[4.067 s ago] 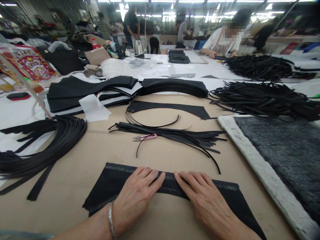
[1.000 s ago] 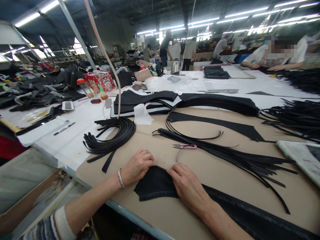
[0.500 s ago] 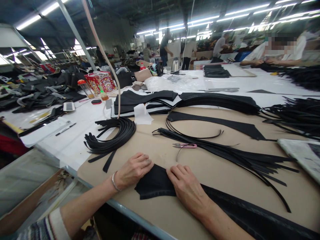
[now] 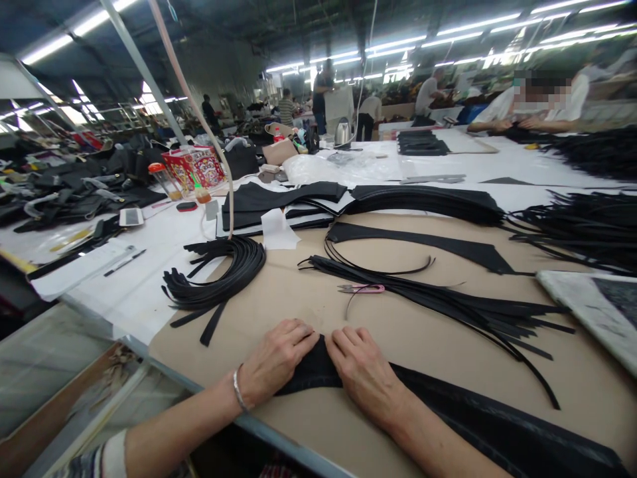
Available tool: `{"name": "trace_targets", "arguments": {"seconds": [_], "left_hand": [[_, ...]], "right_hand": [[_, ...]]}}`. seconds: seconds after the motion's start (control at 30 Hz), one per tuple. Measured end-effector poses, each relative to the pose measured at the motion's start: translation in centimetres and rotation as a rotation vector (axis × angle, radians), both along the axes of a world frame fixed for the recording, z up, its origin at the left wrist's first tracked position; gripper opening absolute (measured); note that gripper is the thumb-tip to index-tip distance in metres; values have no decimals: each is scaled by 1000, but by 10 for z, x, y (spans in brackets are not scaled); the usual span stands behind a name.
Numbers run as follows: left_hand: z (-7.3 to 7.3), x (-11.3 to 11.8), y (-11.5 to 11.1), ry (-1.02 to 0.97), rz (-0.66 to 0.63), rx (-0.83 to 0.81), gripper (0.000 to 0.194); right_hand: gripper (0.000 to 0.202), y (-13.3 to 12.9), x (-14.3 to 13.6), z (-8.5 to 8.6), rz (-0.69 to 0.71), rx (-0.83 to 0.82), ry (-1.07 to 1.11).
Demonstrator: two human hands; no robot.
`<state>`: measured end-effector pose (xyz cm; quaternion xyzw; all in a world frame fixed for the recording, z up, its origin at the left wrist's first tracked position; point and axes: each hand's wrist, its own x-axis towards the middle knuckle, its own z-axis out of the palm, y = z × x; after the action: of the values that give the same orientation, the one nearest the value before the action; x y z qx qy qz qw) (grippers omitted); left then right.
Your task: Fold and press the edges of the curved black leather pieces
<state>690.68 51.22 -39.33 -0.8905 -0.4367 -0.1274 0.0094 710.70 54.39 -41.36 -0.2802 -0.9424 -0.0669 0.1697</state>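
A long black leather-like panel point(image 4: 478, 415) lies along the near side of the table and narrows under my hands. My left hand point(image 4: 281, 358) has its fingers curled down on the panel's upper edge near its left end, covering that end. Close beside it, my right hand point(image 4: 355, 365) pinches the same upper edge, thumb hidden beneath the fingers. A short stretch of black material shows between the two hands. Beyond them lie pink-handled thread snips point(image 4: 362, 289), touching a bundle of thin black strips point(image 4: 428, 299).
A curved bundle of black strips point(image 4: 223, 282) lies left. Stacked black panels point(image 4: 423, 202) and a single panel point(image 4: 423, 240) lie farther back. A white-edged board point(image 4: 572, 299) is at right. A hose point(image 4: 219, 146) hangs down to the table. A person point(image 4: 537, 106) works across it.
My left hand has slid right along the panel's edge, closer to my right hand, and now covers the panel's left end. My right hand keeps its hold. The whole view has shifted slightly.
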Motion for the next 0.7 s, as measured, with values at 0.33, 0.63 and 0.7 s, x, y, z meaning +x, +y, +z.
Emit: {"name": "trace_targets", "arguments": {"seconds": [0.33,0.63,0.7], "left_hand": [[-4,-4,2,-40,30,-125,39],[-4,2,-1,58,39,-125,46],[-3,3,0,81,44,-124,47]], "right_hand": [[9,13,28,10,142,-104,-62],[11,13,58,14,148,-105,-115],[12,11,63,15,146,-107,-121]]}}
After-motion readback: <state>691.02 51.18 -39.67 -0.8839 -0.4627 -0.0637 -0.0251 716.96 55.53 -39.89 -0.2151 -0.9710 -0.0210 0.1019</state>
